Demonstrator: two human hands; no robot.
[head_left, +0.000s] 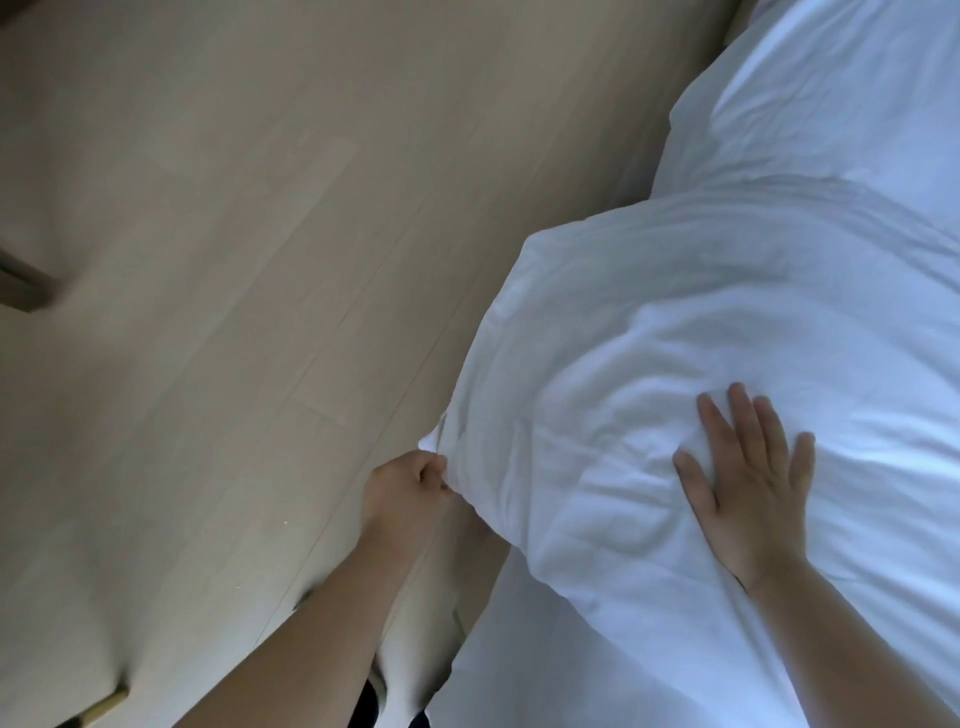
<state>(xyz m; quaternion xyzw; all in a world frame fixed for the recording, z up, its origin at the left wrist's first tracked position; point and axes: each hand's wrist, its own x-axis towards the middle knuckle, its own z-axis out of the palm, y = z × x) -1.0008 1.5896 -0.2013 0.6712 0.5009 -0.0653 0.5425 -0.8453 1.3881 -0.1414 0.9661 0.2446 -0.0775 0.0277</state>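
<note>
A white pillow (649, 332) lies on a bed with white sheets (841, 104), its near left corner hanging past the bed's edge. My left hand (410, 488) pinches that corner of the pillowcase, fingers curled into the cloth. My right hand (748, 478) lies flat on top of the pillow with its fingers straight and spread, pressing the fabric, which wrinkles around it.
Pale wood-plank floor (234, 260) fills the left half of the view. A dark furniture leg (26, 286) stands at the far left edge, and a small brass-coloured piece (109, 701) shows at the bottom left. The bed's side (467, 571) runs below my left hand.
</note>
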